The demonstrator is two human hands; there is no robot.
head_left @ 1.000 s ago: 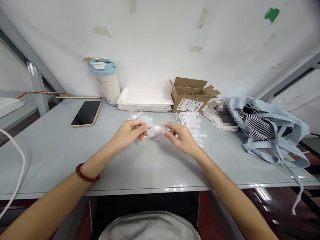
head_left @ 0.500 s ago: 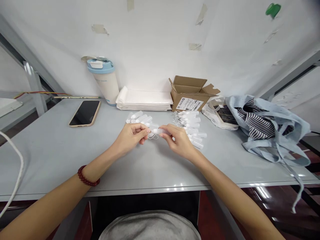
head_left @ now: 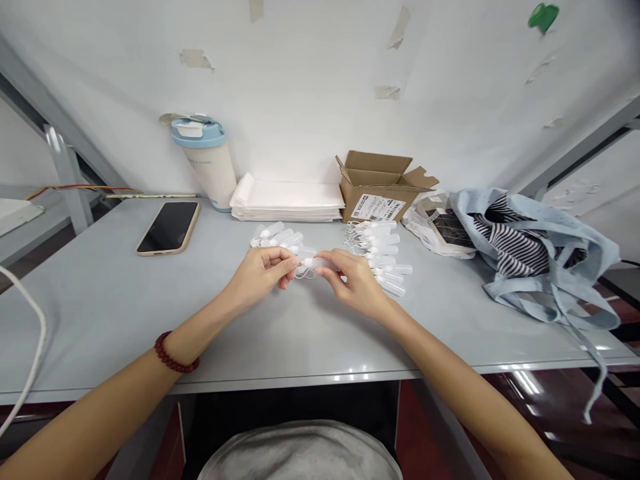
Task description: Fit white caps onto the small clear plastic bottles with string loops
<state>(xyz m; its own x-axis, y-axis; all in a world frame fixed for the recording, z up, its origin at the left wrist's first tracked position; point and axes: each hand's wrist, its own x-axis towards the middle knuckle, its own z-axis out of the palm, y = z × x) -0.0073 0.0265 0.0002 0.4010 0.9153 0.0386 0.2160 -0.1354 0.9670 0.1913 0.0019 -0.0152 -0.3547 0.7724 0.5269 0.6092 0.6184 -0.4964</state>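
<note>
Between my hands, above the grey table point(head_left: 240, 347), is a small whitish translucent bottle point(head_left: 313, 263) lying sideways, with a thin white cord loop hanging beneath it. My right hand point(head_left: 353, 277) pinches the bottle's body between thumb and fingers. My left hand point(head_left: 267, 273) is closed in a pinch at the bottle's left end; what its fingertips grip is too small to make out. Several similar bottles point(head_left: 283, 237) lie just behind my left hand. Another group of bottles point(head_left: 385, 250) with white cords lies in a row behind and right of my right hand.
Along the wall stand a cup with a blue lid point(head_left: 210, 163), a stack of white sheets or envelopes point(head_left: 290, 200) and an open cardboard box point(head_left: 377, 193). A phone point(head_left: 169, 228) lies at left. A plastic bag point(head_left: 430, 233) and a blue cloth bag point(head_left: 540, 260) are at right.
The whole view has shifted very slightly. Both hands keep almost the same pose around the bottle.
</note>
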